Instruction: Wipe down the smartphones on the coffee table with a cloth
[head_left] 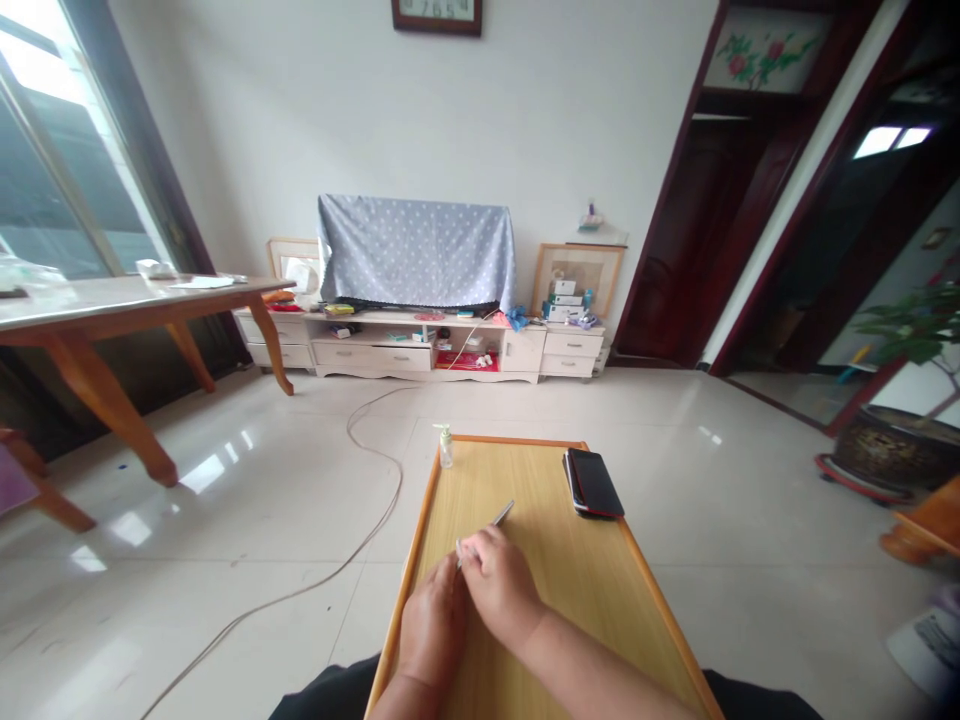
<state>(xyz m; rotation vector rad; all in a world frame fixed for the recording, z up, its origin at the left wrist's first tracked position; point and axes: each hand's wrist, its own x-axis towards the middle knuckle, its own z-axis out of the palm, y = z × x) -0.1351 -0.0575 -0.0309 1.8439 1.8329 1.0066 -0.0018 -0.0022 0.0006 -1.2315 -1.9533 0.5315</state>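
Both hands meet over the near left part of a small wooden table [525,470]. My right hand [499,580] is closed around a thin grey metallic tool [504,513], whose tip points away toward the far side; the rest of it is hidden by the fingers. My left hand [435,615] lies against the right fingertips, its fingers pressed together. A small pale thing shows between the two hands, too small to name, and what the left fingers hold is hidden.
A clear pump bottle [446,448] stands at the table's far left corner. Dark flat devices or books [595,484] are stacked near the far right edge. A cable [390,480] runs across the floor at left. Beyond is a low white cabinet [375,355].
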